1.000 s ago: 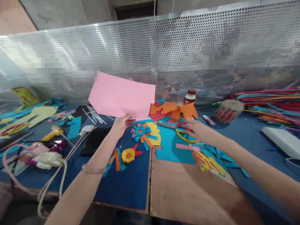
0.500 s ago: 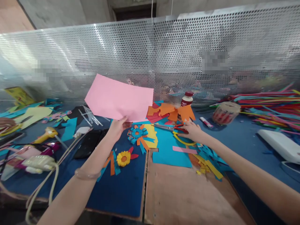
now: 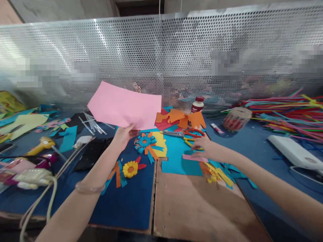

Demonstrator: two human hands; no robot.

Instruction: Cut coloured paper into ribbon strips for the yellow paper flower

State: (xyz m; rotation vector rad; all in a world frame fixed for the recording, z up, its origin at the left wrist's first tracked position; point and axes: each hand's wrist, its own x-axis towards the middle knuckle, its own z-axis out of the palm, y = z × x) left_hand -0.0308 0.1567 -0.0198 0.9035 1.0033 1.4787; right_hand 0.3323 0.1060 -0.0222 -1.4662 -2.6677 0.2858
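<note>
My left hand (image 3: 126, 135) pinches the lower edge of a sheet of pink paper (image 3: 126, 107), holding it raised above the table. My right hand (image 3: 205, 148) is low over a blue paper sheet (image 3: 174, 163), fingers apart. Its fingertips are at a narrow pink paper strip (image 3: 187, 157) and beside the yellow handle loop of the scissors (image 3: 180, 133); whether they touch either is unclear. The scissors lie with their blades pointing left. Below my left hand are a blue and orange paper flower (image 3: 144, 142) and a yellow paper flower (image 3: 130, 169).
Orange paper pieces (image 3: 194, 119), a bottle (image 3: 197, 105), a glue stick (image 3: 216, 128) and a tape roll (image 3: 237, 119) are behind. Coloured pipe cleaners (image 3: 285, 107) and a white box-shaped device (image 3: 295, 153) are at right. A phone (image 3: 91, 154), glue gun (image 3: 41, 146) and cables are at left.
My right hand has moved off the scissors' red handle, down and towards me to the pink strip. My left hand still holds the pink paper. The view has shifted slightly right.
</note>
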